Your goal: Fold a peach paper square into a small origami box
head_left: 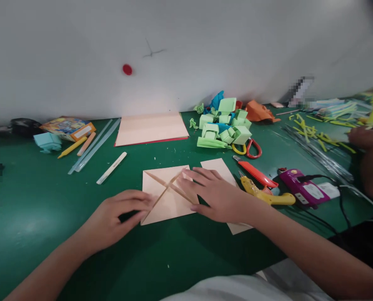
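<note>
A square of pale peach paper lies in front of me, with two brownish diagonal lines, apparently creases, crossing at its middle. My left hand rests at its left edge, fingers stretched onto the sheet and thumb apart from them. Across the right side of the square, my right hand lies with spread fingers, covering that edge and the upper right corner. Partly under my right hand and forearm is a peach paper strip.
Behind are stacked peach sheets and folded green paper pieces. To the right lie scissors, a red cutter, a yellow glue gun and a purple power strip. Another person's hand is at far right.
</note>
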### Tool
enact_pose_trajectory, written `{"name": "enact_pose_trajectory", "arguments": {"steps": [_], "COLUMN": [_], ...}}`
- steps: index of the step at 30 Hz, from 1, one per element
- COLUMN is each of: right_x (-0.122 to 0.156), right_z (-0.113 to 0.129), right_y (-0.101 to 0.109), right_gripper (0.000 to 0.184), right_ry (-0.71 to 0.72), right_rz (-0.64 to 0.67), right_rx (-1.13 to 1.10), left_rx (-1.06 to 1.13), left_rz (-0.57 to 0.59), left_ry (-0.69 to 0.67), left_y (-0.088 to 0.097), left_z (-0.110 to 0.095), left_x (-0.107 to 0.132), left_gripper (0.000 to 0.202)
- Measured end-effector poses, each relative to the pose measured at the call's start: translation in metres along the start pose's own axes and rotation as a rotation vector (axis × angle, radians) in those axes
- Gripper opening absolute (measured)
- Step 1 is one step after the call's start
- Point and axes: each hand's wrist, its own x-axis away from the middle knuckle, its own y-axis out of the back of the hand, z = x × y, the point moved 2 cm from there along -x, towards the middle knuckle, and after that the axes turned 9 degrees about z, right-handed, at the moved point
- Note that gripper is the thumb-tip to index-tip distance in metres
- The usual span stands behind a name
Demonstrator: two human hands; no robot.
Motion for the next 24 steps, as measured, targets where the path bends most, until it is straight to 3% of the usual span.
{"name": "enact_pose_trajectory", "arguments": {"steps": [3,5,15,19,24], "right_x": [-0.03,-0.047,-0.074,-0.082,-0.082], "right_z": [0.003,0.006,0.0,-0.01,-0.012], "right_y": [-0.007,-0.013,-0.016,-0.018,-0.022], "right_gripper": [0.071,0.073,0.075,0.077,0.077], "right_ry": [-0.01,-0.025,-0.11,-0.136,-0.139], "right_rz": [0.057,0.067,0.039,0.002,-0.017], "right_rx": [0.028,0.031,0.004,0.003,-0.023], "left_rx": [-0.054,-0.067,-0.034,0.004,0.064], "left_rz": [-0.143,-0.168,-0.082,-0.062,-0.099], "left_ry": [0.1,0.131,0.134,0.124,0.129], "left_y": [0.003,0.003,0.017,0.006,0.001], "left_z": [0.009,0.013,0.032,0.045,0.063], "left_x": [-0.019,-0.037,-0.119,-0.135,-0.133], "left_gripper": [0.023,0.028,0.032,0.038,0.057]}}
